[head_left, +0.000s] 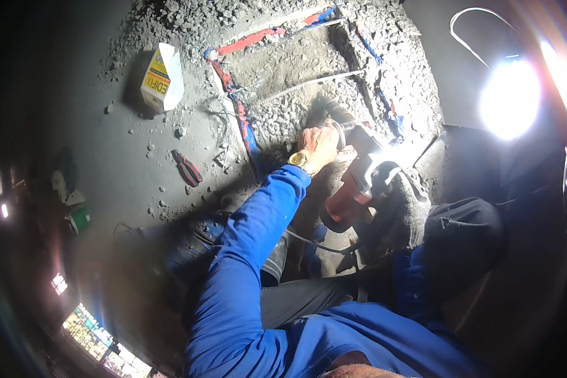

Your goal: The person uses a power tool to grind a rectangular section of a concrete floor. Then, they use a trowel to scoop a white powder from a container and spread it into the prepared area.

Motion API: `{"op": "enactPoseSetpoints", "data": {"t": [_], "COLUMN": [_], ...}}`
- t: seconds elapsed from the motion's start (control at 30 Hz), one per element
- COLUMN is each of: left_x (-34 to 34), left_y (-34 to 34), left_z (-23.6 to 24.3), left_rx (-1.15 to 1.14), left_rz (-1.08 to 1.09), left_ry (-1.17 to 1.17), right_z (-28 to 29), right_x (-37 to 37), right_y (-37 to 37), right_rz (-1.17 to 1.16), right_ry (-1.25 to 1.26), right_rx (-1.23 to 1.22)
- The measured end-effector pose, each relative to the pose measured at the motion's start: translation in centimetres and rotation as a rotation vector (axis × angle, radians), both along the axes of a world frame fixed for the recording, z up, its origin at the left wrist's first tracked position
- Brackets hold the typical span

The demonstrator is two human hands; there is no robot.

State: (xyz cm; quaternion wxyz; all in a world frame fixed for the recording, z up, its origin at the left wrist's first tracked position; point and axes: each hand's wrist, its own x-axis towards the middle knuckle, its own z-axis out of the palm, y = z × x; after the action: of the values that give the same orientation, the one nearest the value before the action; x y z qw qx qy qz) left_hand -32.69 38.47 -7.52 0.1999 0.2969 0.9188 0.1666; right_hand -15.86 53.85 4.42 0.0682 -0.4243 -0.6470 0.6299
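Observation:
A rotary hammer drill (348, 200) with a red and grey body points away from me into a rubble-filled rectangular pit (302, 60). My bare left hand (319, 146), a gold watch at its wrist, is closed around the front of the drill by its collar, where a side handle seems to be. Around the rear grip, my gloved right hand (404, 203) is closed, though its fingers are partly hidden in shadow and glare. The drill's tip reaches the broken concrete; the exact contact is too dark to make out.
Red and blue strips (236, 104) and thin rods edge the pit, with heaps of broken concrete (400, 57) around it. Pliers (187, 169) and a yellow-and-white carton (162, 79) lie to the left. A bright lamp (510, 99) shines at right. A cable (321, 244) runs near my legs.

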Motion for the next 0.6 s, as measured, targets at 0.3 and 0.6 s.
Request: {"op": "enactPoseSetpoints", "data": {"t": [0.3,0.6], "left_x": [0.9,-0.7], "left_y": [0.9,0.5], "left_z": [-1.7,-0.7], "left_rx": [-0.038,0.010], "left_rz": [-0.061,-0.194], "left_ry": [0.006,-0.015], "right_z": [-1.1,-2.1], "right_x": [0.4,0.4], "right_y": [1.1,0.7], "right_rz": [-0.075,-0.101], "right_ry": [-0.001,-0.001], "right_rx": [-0.066,-0.119]}}
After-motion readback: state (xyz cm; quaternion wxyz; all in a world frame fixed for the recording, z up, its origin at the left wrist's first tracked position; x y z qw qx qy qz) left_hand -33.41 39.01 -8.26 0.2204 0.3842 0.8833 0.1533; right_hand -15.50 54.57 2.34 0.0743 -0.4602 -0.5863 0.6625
